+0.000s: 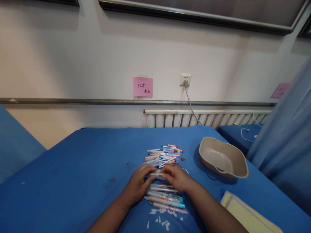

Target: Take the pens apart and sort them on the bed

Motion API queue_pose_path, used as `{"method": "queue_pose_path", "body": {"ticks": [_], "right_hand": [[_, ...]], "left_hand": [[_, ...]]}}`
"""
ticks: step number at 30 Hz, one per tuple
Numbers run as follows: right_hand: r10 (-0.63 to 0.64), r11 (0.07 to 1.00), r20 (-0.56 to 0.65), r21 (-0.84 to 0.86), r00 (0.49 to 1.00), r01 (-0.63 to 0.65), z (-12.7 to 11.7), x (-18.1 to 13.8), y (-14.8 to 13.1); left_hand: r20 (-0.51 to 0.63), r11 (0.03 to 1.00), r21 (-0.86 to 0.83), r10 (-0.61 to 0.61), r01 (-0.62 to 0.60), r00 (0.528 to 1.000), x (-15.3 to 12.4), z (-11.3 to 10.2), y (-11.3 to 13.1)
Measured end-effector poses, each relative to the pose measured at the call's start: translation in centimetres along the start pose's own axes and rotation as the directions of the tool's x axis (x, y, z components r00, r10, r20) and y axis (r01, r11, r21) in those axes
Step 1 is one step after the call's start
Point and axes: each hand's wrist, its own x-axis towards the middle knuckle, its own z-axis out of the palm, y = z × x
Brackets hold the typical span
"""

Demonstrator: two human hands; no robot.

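My left hand [139, 183] and my right hand [176, 176] meet over the blue table cover [85, 168], fingers closed on the two ends of one pale pen [155, 175] held crosswise between them. Beyond the hands lies a loose pile of pens and pen parts [164, 154] in white, blue and orange. Below the hands several finished pens [166, 197] lie side by side in a row. Small white bits [161, 220] are scattered at the near edge.
A beige oval bowl [222, 158] stands to the right, with nothing visible in it. A yellow cloth [245, 213] lies at the near right. A radiator [206, 119], a wall socket with a cable [185, 80] and a pink note [143, 86] are behind. A blue curtain [286, 139] hangs right.
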Motion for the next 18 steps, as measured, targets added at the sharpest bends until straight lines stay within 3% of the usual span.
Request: {"method": "queue_pose_path", "body": {"ticks": [6, 12, 16, 18], "right_hand": [[-0.012, 0.999, 0.015, -0.032, 1.0, 0.012, -0.13, -0.12, 0.09], [0.029, 0.999, -0.012, 0.041, 0.999, -0.029, 0.21, -0.04, 0.58], [0.04, 0.998, -0.01, 0.057, 0.999, -0.04, 0.17, -0.11, 0.48], [0.038, 0.999, -0.01, 0.022, 0.999, -0.037, 0.08, -0.18, 0.47]], "left_hand": [[0.02, 0.983, 0.012, -0.183, 0.183, 0.983, 0.06, 0.17, -0.16], [-0.039, 1.0, 0.016, 0.018, -0.017, 0.999, 0.03, 0.07, -0.28], [0.005, 0.988, 0.043, -0.147, 0.147, 0.989, -0.06, 0.14, -0.53], [-0.013, 0.987, 0.039, -0.154, 0.154, 0.988, -0.06, 0.12, -0.51]]}}
